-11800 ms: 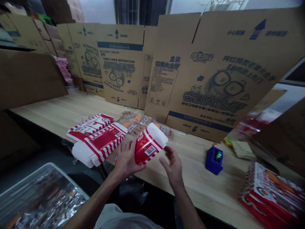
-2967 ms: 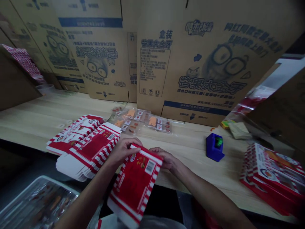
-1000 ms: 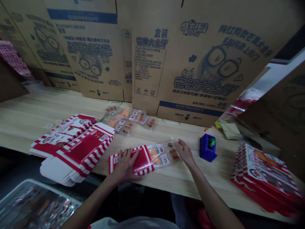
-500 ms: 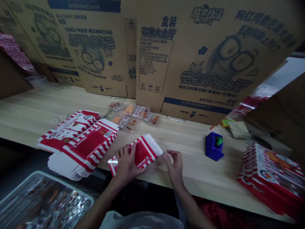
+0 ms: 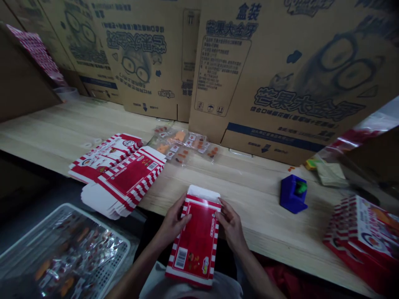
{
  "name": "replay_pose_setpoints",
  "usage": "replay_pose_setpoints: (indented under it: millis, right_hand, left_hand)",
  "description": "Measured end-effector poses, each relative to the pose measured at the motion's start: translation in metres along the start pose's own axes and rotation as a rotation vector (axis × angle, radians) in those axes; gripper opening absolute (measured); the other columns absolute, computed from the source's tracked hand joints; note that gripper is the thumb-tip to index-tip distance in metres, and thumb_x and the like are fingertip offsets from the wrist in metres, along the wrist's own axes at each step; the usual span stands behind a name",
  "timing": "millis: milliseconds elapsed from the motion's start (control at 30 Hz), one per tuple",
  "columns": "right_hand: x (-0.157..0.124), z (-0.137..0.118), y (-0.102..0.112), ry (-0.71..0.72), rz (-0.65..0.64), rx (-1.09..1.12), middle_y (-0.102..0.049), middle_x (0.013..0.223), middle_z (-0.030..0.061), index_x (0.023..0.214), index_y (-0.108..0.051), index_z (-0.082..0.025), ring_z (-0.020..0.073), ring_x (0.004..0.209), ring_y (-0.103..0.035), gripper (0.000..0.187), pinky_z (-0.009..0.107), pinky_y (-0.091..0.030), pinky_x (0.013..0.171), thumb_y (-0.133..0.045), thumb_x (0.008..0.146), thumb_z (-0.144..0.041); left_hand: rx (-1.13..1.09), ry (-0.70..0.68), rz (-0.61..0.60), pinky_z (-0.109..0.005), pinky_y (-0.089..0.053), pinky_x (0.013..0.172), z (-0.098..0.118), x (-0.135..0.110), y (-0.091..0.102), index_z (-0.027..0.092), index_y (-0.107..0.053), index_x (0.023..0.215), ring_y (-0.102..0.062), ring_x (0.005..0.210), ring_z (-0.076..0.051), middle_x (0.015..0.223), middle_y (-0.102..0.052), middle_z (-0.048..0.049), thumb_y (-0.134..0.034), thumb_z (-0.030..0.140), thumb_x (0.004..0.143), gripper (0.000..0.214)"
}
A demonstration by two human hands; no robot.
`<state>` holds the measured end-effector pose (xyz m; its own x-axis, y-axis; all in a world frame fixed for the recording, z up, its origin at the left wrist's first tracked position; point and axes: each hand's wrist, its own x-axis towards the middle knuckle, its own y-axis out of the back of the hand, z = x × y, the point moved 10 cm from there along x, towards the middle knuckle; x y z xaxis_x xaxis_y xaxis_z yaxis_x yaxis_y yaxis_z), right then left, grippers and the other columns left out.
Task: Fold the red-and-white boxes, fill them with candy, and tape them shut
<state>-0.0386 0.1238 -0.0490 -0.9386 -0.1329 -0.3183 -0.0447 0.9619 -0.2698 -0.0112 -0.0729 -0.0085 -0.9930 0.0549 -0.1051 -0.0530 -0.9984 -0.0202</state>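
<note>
A red and white striped carton [image 5: 198, 236] is held between both hands at the front edge of the table, its red panel with a barcode facing up. A white flap [image 5: 204, 193] stands out at its far end. My left hand [image 5: 174, 222] grips the left side, thumb on the panel. On the right side, near the flap, my right hand [image 5: 230, 222] is closed on the carton's edge. To the left lies a stack of flat cartons [image 5: 129, 174]. Several clear packets [image 5: 183, 145] with orange pieces lie beyond the hands.
A blue tape dispenser [image 5: 293, 195] stands at right, near a stack of red and white boxes [image 5: 364, 236]. At lower left is a white plastic basket [image 5: 126, 249] of wrapped packets. Large cardboard boxes [image 5: 224, 91] line the back of the table [image 5: 258, 182].
The carton has been turned from lying slantwise to pointing away from me and drawn closer. My right hand, formerly pinching by its flap end, now holds its right side.
</note>
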Motion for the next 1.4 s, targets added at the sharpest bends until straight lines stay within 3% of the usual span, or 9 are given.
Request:
replay_pose_setpoints:
  millis: [133,300,433,600,733,933,1033,1133,1400]
  right_hand:
    - [-0.008,0.010,0.001,0.015,-0.033,-0.149,-0.063,0.122,0.0050,0.116,-0.060,-0.027,0.0260,0.106,-0.058,0.044,0.038,-0.048,0.088,-0.070,0.076,-0.043]
    - [-0.013,-0.003,-0.015,0.152,-0.107,-0.339,-0.067,0.095,0.0035,0.093,-0.066,-0.025,0.0221,0.088,-0.060,0.019,0.032,-0.047,0.078,-0.063,0.083,-0.041]
    - [-0.011,-0.013,-0.026,0.227,-0.076,-0.320,-0.064,0.083,0.0021,0.078,-0.063,-0.021,0.0184,0.079,-0.058,0.014,0.030,-0.046,0.075,-0.064,0.081,-0.035]
    - [-0.001,-0.004,-0.028,0.077,-0.019,-0.037,-0.066,0.082,-0.0018,0.101,-0.057,-0.025,0.0162,0.072,-0.060,0.038,0.027,-0.047,0.066,-0.075,0.068,-0.026]
    - [0.002,-0.003,-0.039,0.021,-0.138,-0.117,-0.063,0.070,-0.0013,0.076,-0.063,-0.019,0.0134,0.062,-0.055,0.013,0.025,-0.042,0.059,-0.072,0.070,-0.027]
    - [0.000,-0.022,-0.048,0.179,-0.260,-0.326,-0.064,0.094,0.0044,0.074,-0.066,-0.018,0.0180,0.089,-0.059,0.016,0.026,-0.044,0.076,-0.066,0.079,-0.033]
    - [0.004,-0.015,-0.048,0.126,-0.303,-0.338,-0.066,0.084,0.0038,0.073,-0.066,-0.018,0.0160,0.078,-0.060,0.023,0.026,-0.044,0.070,-0.061,0.084,-0.037]
    - [0.010,-0.013,-0.049,0.089,-0.317,-0.373,-0.064,0.072,0.0006,0.076,-0.065,-0.017,0.0135,0.064,-0.056,0.018,0.024,-0.043,0.061,-0.071,0.074,-0.034]
    - [0.022,-0.045,-0.070,0.065,-0.404,-0.420,-0.057,0.059,-0.0032,0.065,-0.061,-0.017,0.0103,0.054,-0.049,0.012,0.022,-0.036,0.052,-0.068,0.069,-0.025]
  left_hand:
    - [-0.094,0.057,-0.045,-0.037,-0.050,0.095,-0.008,-0.009,-0.008,0.020,-0.035,0.138,-0.058,0.115,-0.025,0.135,-0.052,-0.0131,-0.064,0.037,0.079,0.068]
    - [0.035,0.060,-0.084,-0.029,-0.051,0.078,-0.009,-0.010,-0.003,0.019,-0.049,0.109,-0.062,0.087,-0.018,0.100,-0.063,-0.0053,-0.066,0.035,0.078,0.039]
    - [-0.022,0.074,0.069,-0.022,-0.043,0.063,-0.012,-0.003,0.015,0.018,-0.050,0.078,-0.054,0.068,-0.011,0.075,-0.056,0.0021,-0.063,0.033,0.080,0.020]
    - [-0.329,0.187,0.255,-0.020,-0.041,0.059,-0.026,-0.001,0.030,0.020,-0.047,0.079,-0.054,0.063,-0.010,0.071,-0.056,0.0052,-0.075,0.021,0.062,0.033]
    - [-0.274,0.181,0.107,-0.024,-0.045,0.066,-0.017,0.003,0.026,0.021,-0.056,0.102,-0.058,0.073,-0.014,0.080,-0.060,0.0018,-0.073,0.024,0.067,0.040]
    - [0.117,0.098,0.031,-0.024,-0.043,0.068,0.005,0.003,0.033,0.014,-0.065,0.070,-0.056,0.079,-0.016,0.081,-0.059,-0.0031,-0.069,0.035,0.074,0.022]
    - [0.068,0.165,0.016,-0.024,-0.042,0.065,0.002,0.003,0.033,0.013,-0.065,0.066,-0.055,0.070,-0.014,0.071,-0.062,-0.0023,-0.067,0.038,0.075,0.026]
    - [0.032,0.229,0.000,-0.024,-0.042,0.061,-0.001,0.006,0.036,0.012,-0.068,0.070,-0.056,0.063,-0.013,0.067,-0.066,-0.0020,-0.077,0.033,0.063,0.024]
    - [-0.048,0.343,-0.108,-0.022,-0.042,0.058,0.012,0.022,0.038,0.012,-0.070,0.063,-0.058,0.056,-0.012,0.061,-0.070,-0.0036,-0.082,0.031,0.054,0.025]
